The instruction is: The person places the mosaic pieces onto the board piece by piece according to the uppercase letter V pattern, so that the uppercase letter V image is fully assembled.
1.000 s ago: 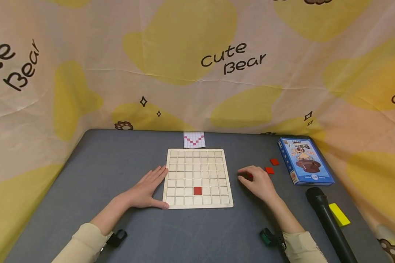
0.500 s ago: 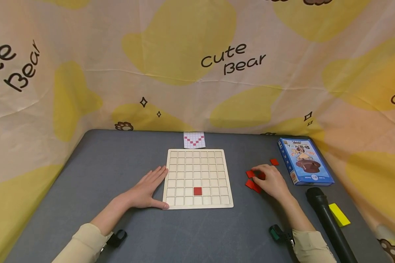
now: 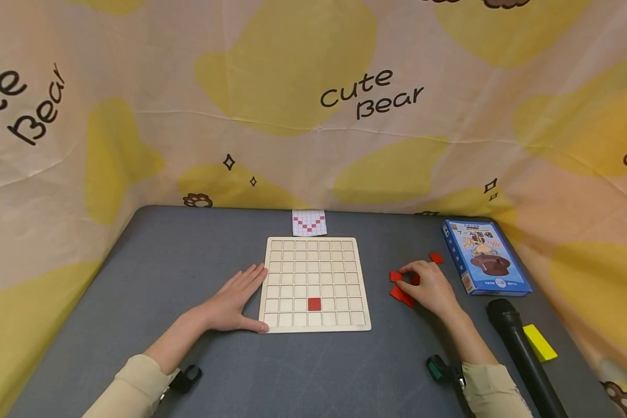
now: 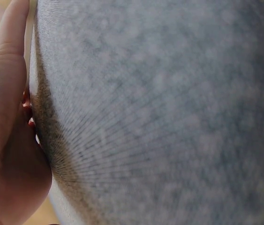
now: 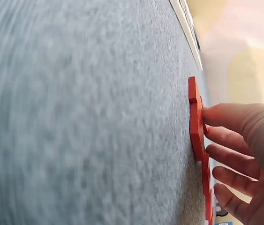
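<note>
My left hand point(image 3: 230, 305) lies flat beside a pale gridded board point(image 3: 287, 254), fingertips and thumb against its left edge. One red square tile point(image 3: 314, 304) sits in a cell low on the board. Right of the board, my right hand point(image 3: 431, 289) has thumb and index finger at either side of a loose red tile point(image 3: 395, 276), pinching it at the tabletop. More red tiles point(image 3: 396, 293) lie just below and partly under that hand. In the right wrist view the thumb touches the cluster of red tiles point(image 5: 196, 126), the other fingers curled behind.
A small pattern card point(image 3: 309, 223) with a red V lies behind the board. At the right are a blue game box point(image 3: 488, 261), a black microphone point(image 3: 517, 348) and a yellow block point(image 3: 540, 342). Another red tile point(image 3: 436, 258) lies near the box.
My right hand has drawn back rightward from near the board, uncovering several red tiles, and its thumb has closed on one, which shifted slightly left. The left hand and board stay put.
</note>
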